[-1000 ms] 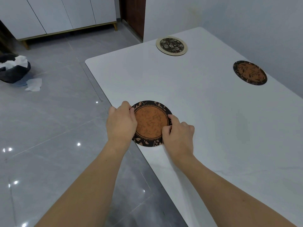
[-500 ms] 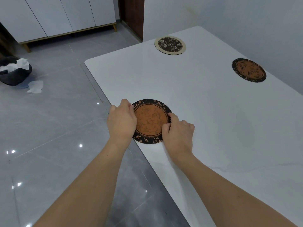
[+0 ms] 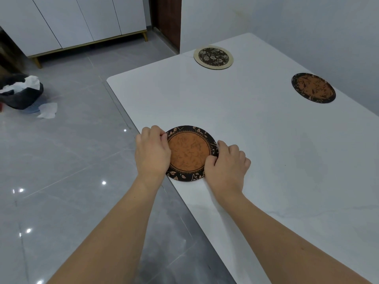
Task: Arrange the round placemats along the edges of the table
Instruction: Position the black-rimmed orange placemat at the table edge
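A round placemat [image 3: 189, 152] with an orange centre and a black leaf-patterned rim lies flat at the left edge of the white table [image 3: 266, 140]. My left hand [image 3: 152, 153] grips its left rim, fingers curled over the table edge. On its right rim rests my right hand [image 3: 226, 163], pinching it. A second orange and black placemat [image 3: 313, 87] lies near the table's right edge by the wall. A beige-rimmed placemat with a black floral centre [image 3: 213, 56] sits at the far end.
Grey glossy floor tiles [image 3: 61, 171] spread to the left of the table. A dark bin [image 3: 21, 93] with white paper stands at the far left, with a paper scrap beside it. White cabinets [image 3: 78, 19] line the back wall.
Both hands stay on the near placemat; it has barely shifted, and my head has moved slightly.
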The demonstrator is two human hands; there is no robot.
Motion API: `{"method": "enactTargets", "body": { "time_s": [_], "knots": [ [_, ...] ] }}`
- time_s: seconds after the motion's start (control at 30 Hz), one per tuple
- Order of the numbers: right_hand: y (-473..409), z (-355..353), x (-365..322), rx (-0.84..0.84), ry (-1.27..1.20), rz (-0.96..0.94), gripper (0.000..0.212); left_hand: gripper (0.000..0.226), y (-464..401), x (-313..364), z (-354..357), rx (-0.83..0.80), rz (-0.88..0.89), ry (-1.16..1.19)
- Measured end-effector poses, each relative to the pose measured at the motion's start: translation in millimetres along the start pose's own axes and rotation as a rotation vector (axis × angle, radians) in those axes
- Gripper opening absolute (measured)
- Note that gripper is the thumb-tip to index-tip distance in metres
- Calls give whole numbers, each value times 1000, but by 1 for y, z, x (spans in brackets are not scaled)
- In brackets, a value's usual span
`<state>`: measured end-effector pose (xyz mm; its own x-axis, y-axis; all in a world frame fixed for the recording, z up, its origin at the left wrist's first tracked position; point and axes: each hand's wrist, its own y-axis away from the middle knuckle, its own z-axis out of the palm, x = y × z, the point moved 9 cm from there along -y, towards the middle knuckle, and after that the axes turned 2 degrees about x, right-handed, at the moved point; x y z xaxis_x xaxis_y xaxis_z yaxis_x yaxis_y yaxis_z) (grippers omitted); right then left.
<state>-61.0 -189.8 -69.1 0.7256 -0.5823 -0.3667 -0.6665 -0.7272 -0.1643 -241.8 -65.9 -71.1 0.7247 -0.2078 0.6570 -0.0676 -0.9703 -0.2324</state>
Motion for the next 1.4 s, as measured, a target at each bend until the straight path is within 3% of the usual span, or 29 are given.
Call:
{"method": "enactTargets", "body": {
  "time_s": [0.4, 0.7, 1.2, 1.4],
  "knots": [
    [-2, -4, 6, -15, -131, 28, 43, 13, 6, -5, 2, -40, 5, 108],
    [14, -4, 9, 2, 151, -220, 46, 15, 11, -2, 0, 26, -43, 58],
    [16, -10, 11, -34, 46, -210, 42, 15, 6, -2, 6, 4, -14, 93],
    [14, -7, 10, -53, 30, -202, 42, 16, 4, 6, 4, 17, 76, -40]
  ]
}}
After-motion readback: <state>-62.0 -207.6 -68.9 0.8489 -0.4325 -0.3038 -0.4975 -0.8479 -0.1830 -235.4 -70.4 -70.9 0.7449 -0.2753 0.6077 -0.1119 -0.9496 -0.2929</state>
